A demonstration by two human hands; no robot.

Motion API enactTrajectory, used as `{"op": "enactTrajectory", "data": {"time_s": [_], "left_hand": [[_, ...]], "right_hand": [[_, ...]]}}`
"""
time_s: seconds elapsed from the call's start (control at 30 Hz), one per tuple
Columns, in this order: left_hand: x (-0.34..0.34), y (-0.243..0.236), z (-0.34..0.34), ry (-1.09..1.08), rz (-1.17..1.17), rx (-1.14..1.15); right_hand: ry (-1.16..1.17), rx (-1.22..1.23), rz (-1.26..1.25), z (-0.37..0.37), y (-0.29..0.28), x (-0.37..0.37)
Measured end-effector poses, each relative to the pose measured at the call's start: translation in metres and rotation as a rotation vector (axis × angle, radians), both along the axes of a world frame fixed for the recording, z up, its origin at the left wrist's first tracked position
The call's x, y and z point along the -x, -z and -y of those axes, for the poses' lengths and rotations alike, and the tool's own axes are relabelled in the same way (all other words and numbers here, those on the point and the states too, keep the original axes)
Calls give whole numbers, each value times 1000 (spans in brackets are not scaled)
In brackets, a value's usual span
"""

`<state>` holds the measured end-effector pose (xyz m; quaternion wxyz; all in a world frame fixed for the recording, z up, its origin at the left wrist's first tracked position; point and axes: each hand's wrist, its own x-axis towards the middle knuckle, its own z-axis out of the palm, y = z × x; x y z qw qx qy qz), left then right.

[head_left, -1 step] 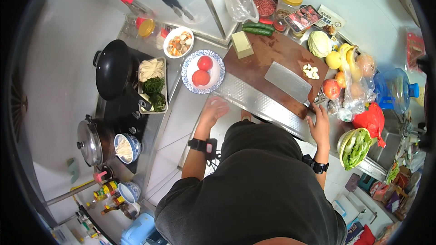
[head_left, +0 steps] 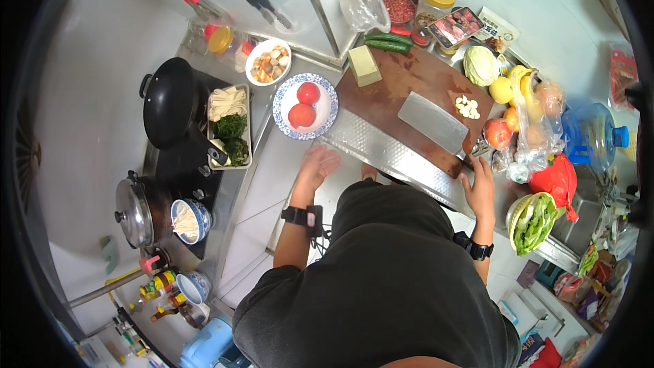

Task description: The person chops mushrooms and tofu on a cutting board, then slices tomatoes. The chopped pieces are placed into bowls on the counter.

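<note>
The left hand (head_left: 319, 166), loosely spread and empty, hangs near the blue-rimmed plate (head_left: 280, 110). The right hand (head_left: 479, 187), half-open and empty, is beside the brown cutting board (head_left: 381, 101).

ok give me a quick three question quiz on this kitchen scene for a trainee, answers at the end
1. How many round red tomatoes sit in the blue-and-white patterned round dish?
2. On the brown rectangular cutting board, which lies closer to the broad grey metal cleaver: the small pale peeled cloves or the pale-green rectangular block?
3. True or false: the person's bare left hand holds the cleaver.

Key: 1. Two. 2. The cloves. 3. False; that hand is empty, away from the cleaver.
</note>
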<state>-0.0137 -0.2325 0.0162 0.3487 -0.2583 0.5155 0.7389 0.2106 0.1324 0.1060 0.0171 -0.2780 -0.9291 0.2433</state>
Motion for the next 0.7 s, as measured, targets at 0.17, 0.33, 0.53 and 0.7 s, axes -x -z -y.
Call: {"op": "enactTrajectory", "data": {"time_s": [0.17, 0.33, 0.53, 0.7], "left_hand": [[28, 10, 0, -126, -123, -117], [45, 6, -13, -208, -204, -55], [65, 2, 8, -162, -249, 87], [84, 3, 27, -170, -240, 177]], "right_hand": [[-27, -29, 24, 1, -1, 9], [-50, -38, 38, 4, -2, 13], [-13, -41, 75, 3, -3, 5], [-22, -12, 95, 1, -2, 0]]}}
